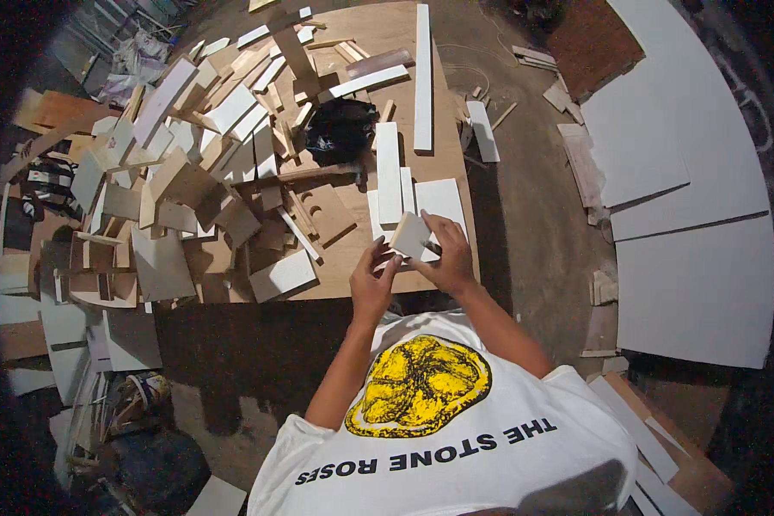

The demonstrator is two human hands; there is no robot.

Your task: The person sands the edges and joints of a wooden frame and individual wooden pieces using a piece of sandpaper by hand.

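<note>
Both of my hands hold a small wooden block (412,236) with a white face and a bare wood edge, just over the front edge of the table. The fingertips of my left hand (372,282) close on its lower left side. My right hand (450,260) grips it from the right, fingers on the upper corner and thumb below. A small dark thing shows between the right fingers; I cannot make out what it is. Directly beyond the block lie a white strip (389,172) and a flat white board (444,199), partly covered by my hands.
A jumbled pile of wood offcuts (181,185) covers the left of the wooden table (361,279). A black plastic bag (340,131) sits mid-table, with a long white strip (423,82) near the right edge. Large white panels (692,284) lie on the floor to the right.
</note>
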